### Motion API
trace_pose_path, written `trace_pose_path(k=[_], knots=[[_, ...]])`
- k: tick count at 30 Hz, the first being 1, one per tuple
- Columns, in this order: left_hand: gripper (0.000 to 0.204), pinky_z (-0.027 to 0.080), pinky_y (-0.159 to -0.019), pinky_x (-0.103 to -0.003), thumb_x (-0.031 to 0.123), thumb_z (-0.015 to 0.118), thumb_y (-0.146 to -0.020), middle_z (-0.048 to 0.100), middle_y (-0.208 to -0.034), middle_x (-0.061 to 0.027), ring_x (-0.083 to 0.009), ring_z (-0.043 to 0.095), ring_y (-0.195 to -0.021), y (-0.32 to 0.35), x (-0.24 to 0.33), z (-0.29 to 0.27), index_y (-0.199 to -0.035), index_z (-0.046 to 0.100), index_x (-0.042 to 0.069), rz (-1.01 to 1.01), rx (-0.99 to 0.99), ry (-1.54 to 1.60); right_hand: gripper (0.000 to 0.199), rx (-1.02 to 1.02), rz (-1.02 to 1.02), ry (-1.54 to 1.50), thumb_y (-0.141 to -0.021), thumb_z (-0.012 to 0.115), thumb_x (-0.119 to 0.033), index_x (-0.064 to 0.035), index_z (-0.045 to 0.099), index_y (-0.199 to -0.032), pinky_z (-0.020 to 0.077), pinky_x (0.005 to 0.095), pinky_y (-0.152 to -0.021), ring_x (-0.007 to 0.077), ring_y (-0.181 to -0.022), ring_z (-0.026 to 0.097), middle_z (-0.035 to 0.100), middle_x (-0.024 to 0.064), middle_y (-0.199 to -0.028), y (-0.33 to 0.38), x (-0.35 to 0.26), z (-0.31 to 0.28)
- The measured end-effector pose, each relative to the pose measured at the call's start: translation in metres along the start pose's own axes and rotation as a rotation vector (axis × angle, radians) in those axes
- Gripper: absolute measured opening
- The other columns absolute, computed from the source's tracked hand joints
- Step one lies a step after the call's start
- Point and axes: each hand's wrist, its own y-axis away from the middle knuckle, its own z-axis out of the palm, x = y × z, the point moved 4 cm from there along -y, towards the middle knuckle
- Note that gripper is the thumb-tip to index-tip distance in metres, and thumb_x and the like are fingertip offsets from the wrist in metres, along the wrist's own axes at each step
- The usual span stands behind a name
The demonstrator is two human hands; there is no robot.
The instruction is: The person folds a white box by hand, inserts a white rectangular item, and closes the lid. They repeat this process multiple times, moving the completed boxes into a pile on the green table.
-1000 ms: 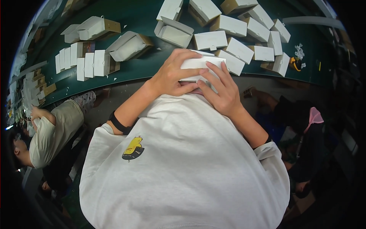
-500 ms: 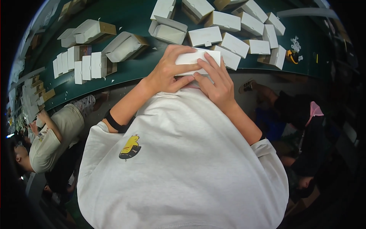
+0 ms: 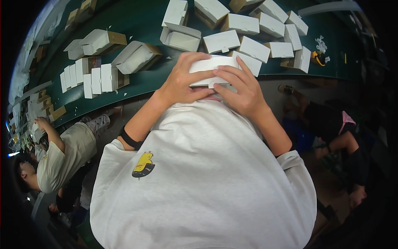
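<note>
A small white carton (image 3: pixel 207 63) with a closed lid lies between my hands at the near edge of the table. My left hand (image 3: pixel 184 78) grips its left end, fingers across the top and thumb low on the near side. My right hand (image 3: pixel 241 88) rests on the right end, with its fingers spread over the lid and near edge. A small white tab sticks out at the carton's near edge, beside the right fingertips. The carton's underside is hidden. Just beyond it, another closed white carton (image 3: pixel 251 63) lies on the table.
The green table (image 3: pixel 166 62) carries several closed white cartons (image 3: pixel 242 24) at the back right. Open cartons (image 3: pixel 139 58) and a row of upright ones (image 3: pixel 96 81) stand at left. A black-and-orange object (image 3: pixel 318 59) lies at far right. One person (image 3: pixel 70 149) is at left, another (image 3: pixel 323 120) at right.
My right fingers have shifted on the carton, and the tab at its near edge now shows. The left hand keeps its grip. The person at right has moved an arm.
</note>
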Motion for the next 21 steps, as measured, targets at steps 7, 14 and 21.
trace_pose_path(k=[7,14,21], knots=[[0.059,0.049,-0.104,-0.047,0.025,0.095,-0.067,0.058,-0.141,-0.0158,-0.0390,0.053,-0.127,0.000,-0.001,-0.002,-0.124,0.078,0.019,-0.026,-0.029,-0.018,0.020,0.039,-0.049,0.006,-0.079,0.086,-0.016,-0.0119,0.078,-0.097,0.0422,0.0619,-0.117,0.0296,-0.124,0.066,0.071,0.0082,-0.127,0.004,-0.004,0.004],[0.057,0.047,-0.106,-0.049,0.025,0.090,-0.072,0.056,-0.142,-0.0181,-0.0399,0.052,-0.128,-0.003,0.002,-0.008,-0.127,0.077,0.019,-0.049,-0.062,0.045,0.021,0.061,0.038,0.008,-0.078,0.087,-0.017,-0.0130,0.077,-0.096,0.0398,0.0617,-0.119,0.0287,-0.124,0.065,0.072,0.0071,-0.124,0.001,0.000,0.004],[0.056,0.044,-0.110,-0.050,0.022,0.082,-0.076,0.055,-0.145,-0.0187,-0.0396,0.051,-0.131,-0.006,-0.002,-0.010,-0.131,0.075,0.018,-0.056,-0.133,0.063,0.024,0.073,-0.016,-0.061,-0.079,0.086,-0.016,-0.0165,0.078,-0.102,0.0291,0.0631,-0.124,0.0282,-0.129,0.062,0.070,0.0075,-0.130,0.009,0.008,0.009]])
